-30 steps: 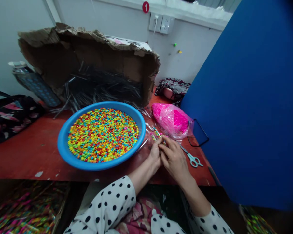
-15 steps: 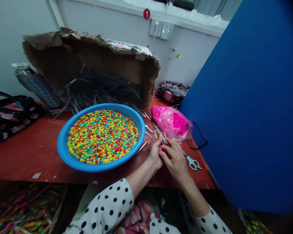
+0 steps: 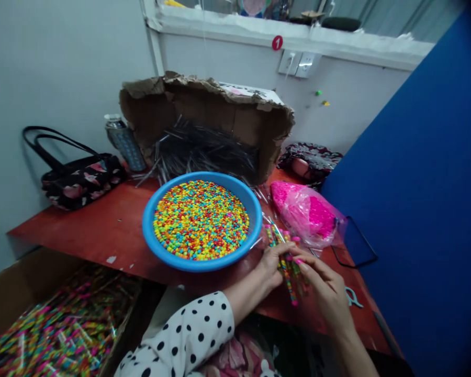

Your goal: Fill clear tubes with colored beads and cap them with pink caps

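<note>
In the head view, the left hand (image 3: 273,266) is wrapped around several bead-filled tubes (image 3: 288,283) that jut out both sides of it; the right hand (image 3: 329,288) is at their near side (blur hides whether it pinches). Probably light, stiff, slippery: hold mid-length.

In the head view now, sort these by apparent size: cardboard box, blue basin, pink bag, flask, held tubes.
1. cardboard box
2. blue basin
3. pink bag
4. flask
Unranked: held tubes, partly hidden by the left hand.
</note>
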A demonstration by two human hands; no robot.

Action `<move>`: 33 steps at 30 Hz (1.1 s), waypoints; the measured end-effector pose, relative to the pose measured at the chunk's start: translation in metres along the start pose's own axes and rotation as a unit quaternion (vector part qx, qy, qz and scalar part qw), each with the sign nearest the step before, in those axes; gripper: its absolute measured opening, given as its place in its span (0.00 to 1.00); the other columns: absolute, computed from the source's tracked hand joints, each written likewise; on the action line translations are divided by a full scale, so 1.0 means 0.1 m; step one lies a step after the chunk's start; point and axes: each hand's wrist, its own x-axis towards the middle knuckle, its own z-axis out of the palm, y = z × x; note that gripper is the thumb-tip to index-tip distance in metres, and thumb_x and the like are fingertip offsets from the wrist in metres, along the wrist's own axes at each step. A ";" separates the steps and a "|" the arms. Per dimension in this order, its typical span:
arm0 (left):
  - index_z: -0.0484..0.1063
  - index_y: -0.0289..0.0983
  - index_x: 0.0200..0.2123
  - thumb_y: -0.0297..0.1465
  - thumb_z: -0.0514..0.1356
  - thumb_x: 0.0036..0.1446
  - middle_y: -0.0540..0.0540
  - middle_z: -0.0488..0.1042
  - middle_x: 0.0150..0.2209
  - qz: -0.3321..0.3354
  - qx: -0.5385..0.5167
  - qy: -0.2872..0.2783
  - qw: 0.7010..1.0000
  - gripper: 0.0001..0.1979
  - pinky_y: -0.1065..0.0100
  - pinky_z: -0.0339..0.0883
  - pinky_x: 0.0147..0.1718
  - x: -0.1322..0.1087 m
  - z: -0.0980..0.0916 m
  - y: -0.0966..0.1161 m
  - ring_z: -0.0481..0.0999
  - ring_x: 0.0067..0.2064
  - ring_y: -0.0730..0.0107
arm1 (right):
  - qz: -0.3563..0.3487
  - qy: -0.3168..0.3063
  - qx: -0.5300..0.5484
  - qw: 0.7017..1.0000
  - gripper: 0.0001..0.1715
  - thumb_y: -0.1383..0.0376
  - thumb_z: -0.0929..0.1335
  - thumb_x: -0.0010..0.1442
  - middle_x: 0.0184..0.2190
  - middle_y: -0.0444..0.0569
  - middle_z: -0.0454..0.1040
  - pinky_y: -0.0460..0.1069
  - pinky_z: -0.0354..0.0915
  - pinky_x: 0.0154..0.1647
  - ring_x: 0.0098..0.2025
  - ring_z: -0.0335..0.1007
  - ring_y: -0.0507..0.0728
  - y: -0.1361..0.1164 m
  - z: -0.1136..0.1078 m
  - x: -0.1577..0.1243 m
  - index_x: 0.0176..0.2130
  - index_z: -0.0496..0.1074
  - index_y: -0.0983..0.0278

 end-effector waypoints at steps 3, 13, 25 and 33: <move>0.73 0.31 0.28 0.24 0.61 0.46 0.47 0.73 0.23 -0.043 -0.033 -0.010 0.998 0.03 0.71 0.63 0.30 -0.16 -0.06 0.01 0.71 0.24 0.72 | 0.020 -0.014 -0.007 1.000 0.11 0.58 0.69 0.53 0.45 0.53 0.75 0.57 0.65 0.50 0.49 0.69 0.64 0.00 -0.07 -0.06 0.36 0.76 0.60; 0.74 0.28 0.35 0.29 0.59 0.49 0.42 0.76 0.23 -0.158 -0.081 -0.027 0.984 0.11 0.67 0.66 0.28 -0.72 -0.57 -0.04 0.75 0.23 0.66 | 0.098 -0.275 -0.036 0.956 0.11 0.60 0.69 0.53 0.39 0.52 0.77 0.55 0.66 0.46 0.43 0.71 0.62 -0.33 -0.20 -0.08 0.37 0.77 0.60; 0.73 0.28 0.40 0.30 0.59 0.50 0.40 0.78 0.26 -0.114 -0.028 0.005 0.993 0.14 0.64 0.71 0.29 -1.68 -0.87 0.24 0.77 0.26 0.64 | 0.125 -0.140 0.182 0.965 0.15 0.57 0.69 0.51 0.25 0.46 0.70 0.41 0.44 0.10 0.18 0.58 0.48 -0.31 0.50 0.22 0.38 0.72 0.62; 0.72 0.30 0.40 0.26 0.57 0.53 0.43 0.78 0.26 0.094 -0.052 0.219 0.970 0.11 0.66 0.73 0.27 -2.29 -1.11 0.53 0.78 0.26 0.66 | -0.143 -0.206 -0.542 0.802 0.15 0.63 0.61 0.60 0.37 0.57 0.76 0.51 0.64 0.38 0.39 0.72 0.60 -0.51 1.42 1.16 0.42 0.73 0.65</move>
